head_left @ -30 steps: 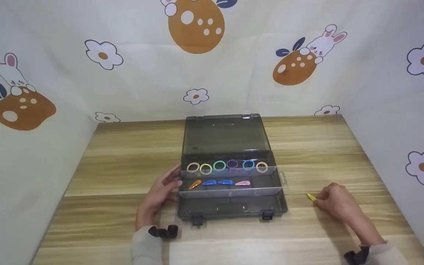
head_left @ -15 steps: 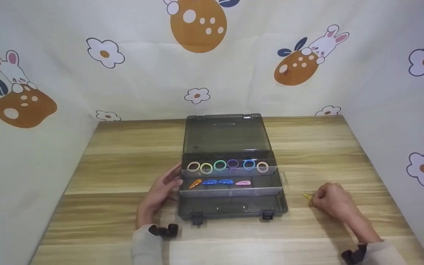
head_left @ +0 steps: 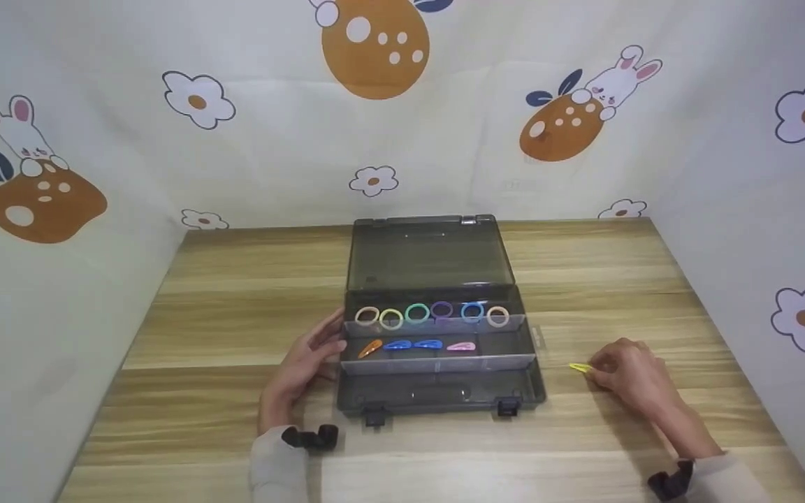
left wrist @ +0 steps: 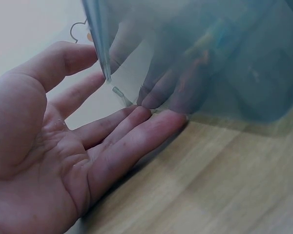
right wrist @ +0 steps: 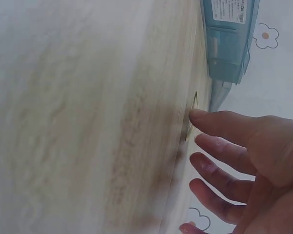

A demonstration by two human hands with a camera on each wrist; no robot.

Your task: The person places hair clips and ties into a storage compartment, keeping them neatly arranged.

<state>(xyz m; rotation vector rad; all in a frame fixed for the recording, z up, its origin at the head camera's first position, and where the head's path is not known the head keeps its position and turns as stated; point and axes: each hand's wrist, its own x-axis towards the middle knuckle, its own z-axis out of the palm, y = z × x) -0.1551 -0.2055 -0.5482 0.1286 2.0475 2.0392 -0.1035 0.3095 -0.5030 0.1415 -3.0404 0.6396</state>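
Observation:
A dark see-through plastic box point(head_left: 437, 395) stands with its lid point(head_left: 430, 255) raised. Several coloured hair ties point(head_left: 417, 314) lie along its back compartment. In the middle one are an orange snap hair clip point(head_left: 370, 348), two blue ones point(head_left: 397, 345) and a pink one point(head_left: 461, 346). Against the box's left wall rests my left hand point(head_left: 305, 360), fingers extended; in the left wrist view, the fingertips point(left wrist: 178, 117) touch the wall's lower part. My right hand point(head_left: 633, 374), apart from the box on its right, pinches a yellow snap hair clip point(head_left: 579, 367) at one end, low over the table.
The wood-grain table point(head_left: 221, 279) is bordered by a pale cloth point(head_left: 270, 154) printed with rabbits and flowers at the back and sides. Two latches point(head_left: 508, 408) project from the box's front edge. A label point(right wrist: 228, 10) shows on the box in the right wrist view.
The yellow hair clip in my right hand has turned from pointing up and left to lying nearly level, and has shifted slightly left. My left hand and the box have stayed put.

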